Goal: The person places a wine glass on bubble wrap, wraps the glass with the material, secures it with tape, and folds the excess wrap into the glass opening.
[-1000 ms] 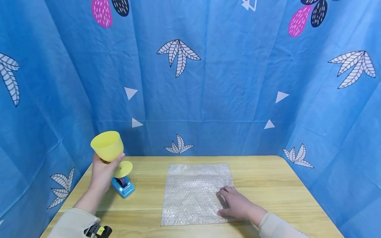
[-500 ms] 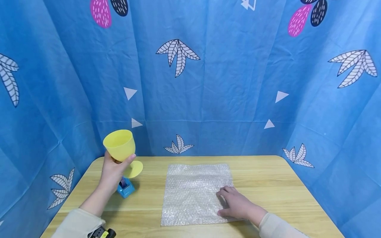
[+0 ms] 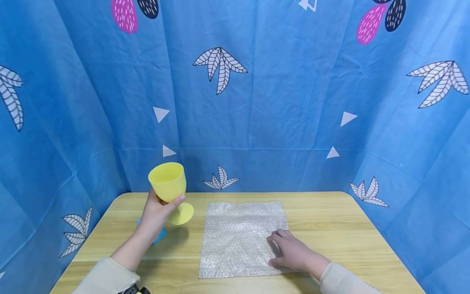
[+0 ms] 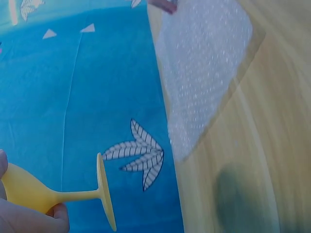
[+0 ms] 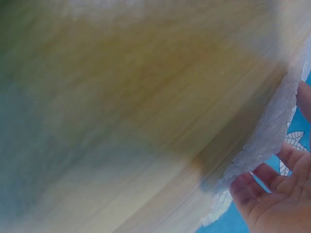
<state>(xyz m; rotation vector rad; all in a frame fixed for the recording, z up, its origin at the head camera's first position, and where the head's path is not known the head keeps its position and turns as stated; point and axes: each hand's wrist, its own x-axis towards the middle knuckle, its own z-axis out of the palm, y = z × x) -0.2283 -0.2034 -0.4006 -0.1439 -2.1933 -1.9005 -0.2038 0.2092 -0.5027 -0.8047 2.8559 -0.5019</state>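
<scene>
A yellow plastic goblet (image 3: 168, 183) is in my left hand (image 3: 157, 214), which grips it under the bowl, above the table. The goblet tilts, its round foot pointing down to the right. In the left wrist view the goblet's (image 4: 39, 191) stem and foot show in full. A flat sheet of bubble wrap (image 3: 238, 237) lies at the middle of the table. My right hand (image 3: 291, 251) rests on its right edge with slightly bent fingers. In the right wrist view the fingertips touch the bubble wrap's (image 5: 269, 131) edge.
A small blue tape dispenser (image 3: 160, 235) stands on the left of the table, mostly hidden behind my left forearm. The wooden table (image 3: 330, 220) has rounded far corners. A blue patterned curtain (image 3: 279, 106) encloses it at the back and both sides.
My left hand has carried the goblet to the right, towards the bubble wrap. The left forearm now covers most of the tape dispenser. My right hand has stayed in place.
</scene>
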